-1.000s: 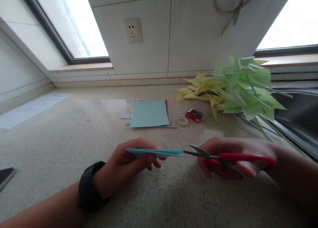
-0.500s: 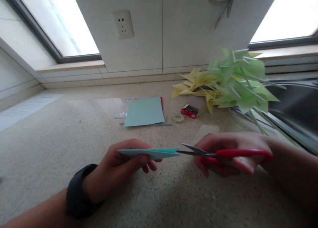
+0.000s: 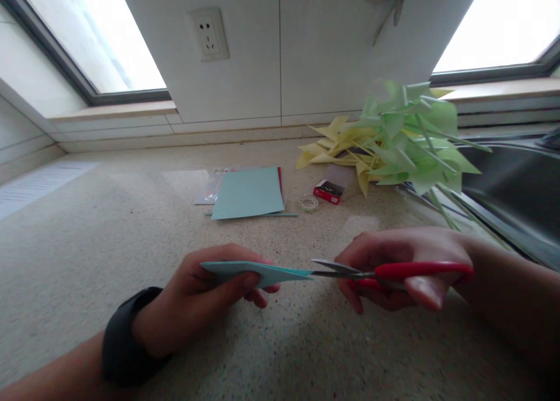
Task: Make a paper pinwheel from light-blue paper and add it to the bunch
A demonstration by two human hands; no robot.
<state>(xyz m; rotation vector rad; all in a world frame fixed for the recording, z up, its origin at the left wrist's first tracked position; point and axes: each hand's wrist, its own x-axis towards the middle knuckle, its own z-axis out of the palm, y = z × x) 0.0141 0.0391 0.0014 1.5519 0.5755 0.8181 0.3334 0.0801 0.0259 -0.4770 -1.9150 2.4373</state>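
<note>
A folded piece of light blue paper (image 3: pixel 266 271) is pinched between the thumb and fingers of my left hand (image 3: pixel 210 293), its pointed end toward the right. My right hand (image 3: pixel 406 267) grips red-handled scissors (image 3: pixel 420 270), with the thumb at one handle loop. The scissor blades stand slightly apart and point left. Their tips are at the right end of the paper; whether they touch it I cannot tell. Both hands are above the speckled countertop (image 3: pixel 131 243).
Behind my hands lie a stack of light blue paper (image 3: pixel 249 192), a tape roll (image 3: pixel 308 203) and a small red-and-black box (image 3: pixel 329 191). Green and yellow paper pinwheels (image 3: pixel 411 139) lie at the right, beside a metal sink (image 3: pixel 516 185). A printed sheet (image 3: pixel 44 185) is at the far left.
The camera view has shifted slightly, so the scene sits a little further left. The scissor blades are somewhat closer together, and the folded paper is turned a little.
</note>
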